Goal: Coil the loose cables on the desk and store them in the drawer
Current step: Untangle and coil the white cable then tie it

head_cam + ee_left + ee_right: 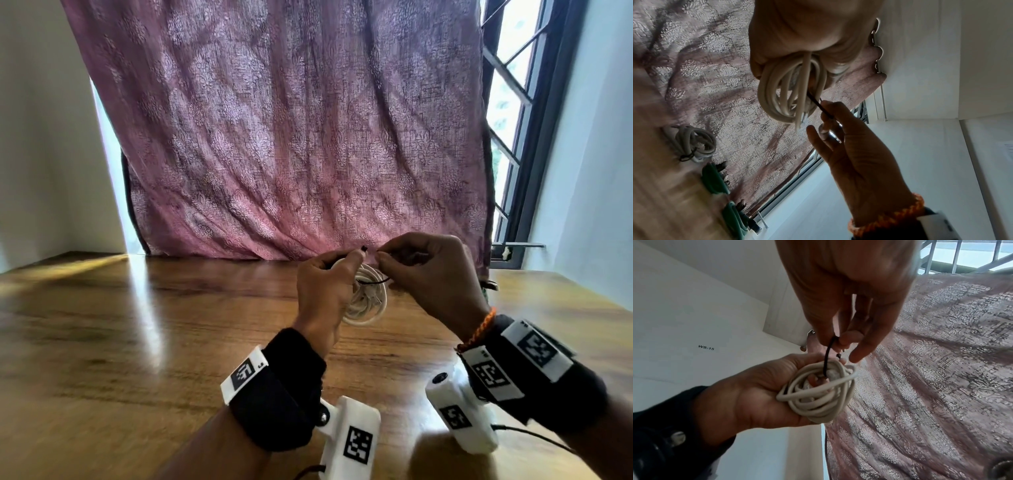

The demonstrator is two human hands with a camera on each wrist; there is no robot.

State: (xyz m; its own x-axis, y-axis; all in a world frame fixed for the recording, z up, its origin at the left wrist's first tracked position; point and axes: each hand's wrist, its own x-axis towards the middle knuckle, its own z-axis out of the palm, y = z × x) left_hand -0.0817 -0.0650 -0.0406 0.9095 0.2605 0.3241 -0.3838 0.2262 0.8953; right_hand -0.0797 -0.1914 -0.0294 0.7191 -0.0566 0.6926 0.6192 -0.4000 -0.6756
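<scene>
My left hand (337, 270) grips a coiled white cable (365, 306) and holds it up above the wooden desk (137, 342). My right hand (383, 261) pinches a thin black tie (374, 281) that runs through the coil. In the left wrist view the coil (789, 91) hangs below the left hand's palm, and the black tie (819, 104) leads to the right hand's fingers (828, 116). Seen from the right wrist, the tie (827, 356) drops from the pinching fingers (851, 337) into the coil (818, 395). No drawer is in view.
Another white cable (691, 142), coiled and bound with a black tie, lies on the desk. Beside it are two green cables (715, 178) (733, 217). A pink patterned curtain (291, 137) hangs behind the desk, with a window (513, 102) to the right.
</scene>
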